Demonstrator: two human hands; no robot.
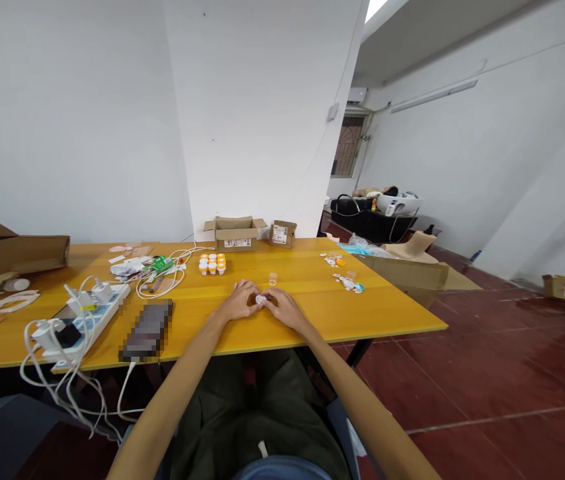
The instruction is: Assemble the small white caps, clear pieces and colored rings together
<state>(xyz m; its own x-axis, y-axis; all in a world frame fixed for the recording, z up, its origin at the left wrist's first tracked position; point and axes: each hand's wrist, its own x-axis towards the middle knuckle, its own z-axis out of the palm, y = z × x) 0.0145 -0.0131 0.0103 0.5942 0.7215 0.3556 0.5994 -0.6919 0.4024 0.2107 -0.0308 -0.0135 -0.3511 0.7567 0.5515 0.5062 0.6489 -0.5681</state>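
Note:
Both my hands rest on the yellow table (312, 313) in front of me, fingertips meeting. Between them sits a small white round thing (261, 300), pinched by my left hand (241, 300) and my right hand (282, 307); fingers of both are curled around it. Just beyond my hands stands a small clear cup (273, 278). Farther back is a cluster of several small orange-capped white containers (212, 263). To the right lie scattered small white and orange pieces (345, 277).
A white power strip (87, 313) with plugs and cables lies at the left, a dark blurred device (147, 330) beside it. Open cardboard boxes (235, 233) stand at the table's back edge, another box (12, 257) far left. A large cardboard box (407, 270) sits off the table's right end.

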